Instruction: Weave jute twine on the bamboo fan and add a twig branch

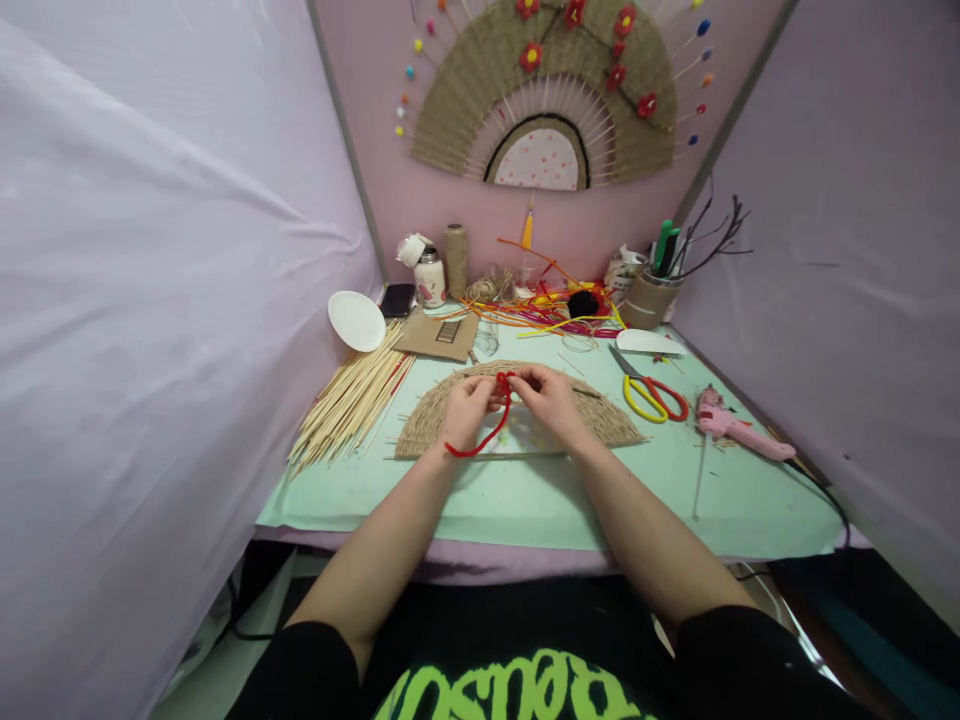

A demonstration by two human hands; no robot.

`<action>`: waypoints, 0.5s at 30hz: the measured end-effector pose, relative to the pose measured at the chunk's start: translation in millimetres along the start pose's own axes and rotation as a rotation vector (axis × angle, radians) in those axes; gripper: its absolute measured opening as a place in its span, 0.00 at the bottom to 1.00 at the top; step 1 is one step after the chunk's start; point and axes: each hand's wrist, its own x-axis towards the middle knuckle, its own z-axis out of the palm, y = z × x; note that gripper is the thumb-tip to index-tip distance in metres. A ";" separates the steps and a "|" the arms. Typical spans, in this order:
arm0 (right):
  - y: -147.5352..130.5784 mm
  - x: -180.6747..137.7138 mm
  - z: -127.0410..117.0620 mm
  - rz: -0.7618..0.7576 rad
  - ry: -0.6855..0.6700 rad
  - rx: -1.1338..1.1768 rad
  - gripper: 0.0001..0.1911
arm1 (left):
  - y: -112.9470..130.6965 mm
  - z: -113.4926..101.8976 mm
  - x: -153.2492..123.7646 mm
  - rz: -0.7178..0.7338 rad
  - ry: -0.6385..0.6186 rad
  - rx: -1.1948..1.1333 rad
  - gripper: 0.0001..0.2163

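Both hands meet above a woven fan (607, 425) that lies flat on the table. A red pipe cleaner (501, 425) is bent into small loops at its upper end, and its loose tail curves down toward the left wrist. Fingers of my left hand (470, 405) are closed on the looped part from the left. From the right, my right hand (551, 400) pinches the same loops between thumb and fingertips. The exact finger contact is partly hidden. Behind the hands, the middle of the fan is covered.
Left are thin sticks (349, 400), a white plate (357, 321) and cardboard (442, 335). Right are scissors (649, 390) and a pink glue gun (739, 430) with its cord. Colored pipe cleaners (540, 312), a bottle (430, 278) and a pen holder (651, 300) line the back.
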 end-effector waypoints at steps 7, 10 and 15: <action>0.7 4.0 -2.9 0.063 -0.102 0.076 0.12 | -0.5 -2.4 0.9 0.078 -0.031 0.072 0.09; -1.8 2.5 -1.1 0.257 -0.139 0.272 0.16 | 0.8 -3.1 1.4 0.109 0.016 0.037 0.09; -5.7 -2.4 2.9 0.592 -0.405 0.711 0.16 | 1.0 -3.9 3.4 0.217 0.058 0.001 0.07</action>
